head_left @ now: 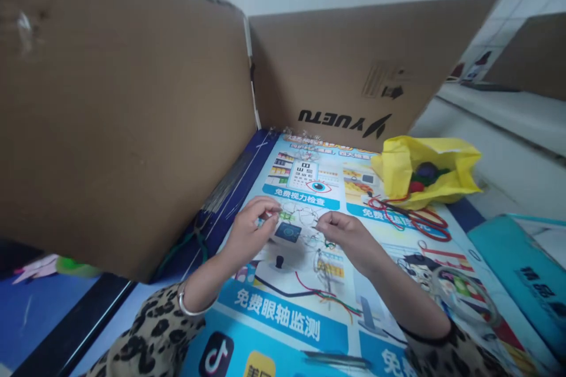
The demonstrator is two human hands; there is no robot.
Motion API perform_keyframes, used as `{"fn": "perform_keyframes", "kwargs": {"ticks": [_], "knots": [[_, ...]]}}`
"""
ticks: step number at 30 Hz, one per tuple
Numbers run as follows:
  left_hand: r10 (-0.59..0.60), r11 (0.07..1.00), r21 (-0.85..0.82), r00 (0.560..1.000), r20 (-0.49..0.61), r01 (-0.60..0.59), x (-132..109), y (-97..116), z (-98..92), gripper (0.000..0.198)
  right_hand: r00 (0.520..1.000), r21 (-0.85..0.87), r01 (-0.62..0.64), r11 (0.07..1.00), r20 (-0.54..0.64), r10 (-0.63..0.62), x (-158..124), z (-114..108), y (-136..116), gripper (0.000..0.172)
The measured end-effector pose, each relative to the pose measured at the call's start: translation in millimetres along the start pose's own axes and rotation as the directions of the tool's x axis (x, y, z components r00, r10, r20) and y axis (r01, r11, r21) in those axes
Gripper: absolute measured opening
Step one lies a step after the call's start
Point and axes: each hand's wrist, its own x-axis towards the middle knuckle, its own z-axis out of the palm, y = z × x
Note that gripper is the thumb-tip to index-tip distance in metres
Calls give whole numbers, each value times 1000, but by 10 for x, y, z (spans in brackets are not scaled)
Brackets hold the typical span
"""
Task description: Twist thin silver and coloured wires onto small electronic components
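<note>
Two hands in over the bench (pixel 254 156), one thin wire (pixel 305 210) looped loosely between them, above the printed sheet (pixel 287 313). Fine strands blur into the print, so no count on the loops.

Right hand (pixel 349 235): grip pinched, thumb and forefinger together on the wire. Left hand (pixel 253 227): thumb and fingers curled nearly together at the wire's other side; can't tell whether they have hold of it. One bracelet (pixel 189 305) on the left wrist. Two leopard-print sleeves.

Below the hands: one bunch of coloured cords (pixel 326 293), red and green among them. Nearer the person, one pair of tweezers (pixel 336 360), lying flat.

Right side: one yellow bag (pixel 395 171) on its side, mouth open, at least two balls inside, one purple, one red. One pair of scissors (pixel 414 217) with red handles just beside it. One clear coil (pixel 492 306), one teal box (pixel 522 283) near it.

Left edge: one bundle of straight wires (pixel 223 188), too fine to count. Two big cardboard panels (pixel 132 106) stand behind, meeting at a corner.
</note>
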Motion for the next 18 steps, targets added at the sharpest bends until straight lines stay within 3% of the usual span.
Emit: {"fn": "perform_keyframes", "kwargs": {"ticks": [5,9,12,18], "knots": [[48,997,59,997,62,-52,378,463,-176,10,994,106,102,989,30,-105,-13,-136,-453,28],[74,994,80,994,81,-80,588,750,-177,15,973,187,221,957,24,-229,-53,-211,-772,26],[71,997,-18,997,1,-71,712,846,-112,13,954,242,281,929,36,-298,-53,-267,-904,26],[95,987,-137,994,49,-87,901,855,-5,13,945,276,314,909,2,-327,27,-381,-935,25]]}}
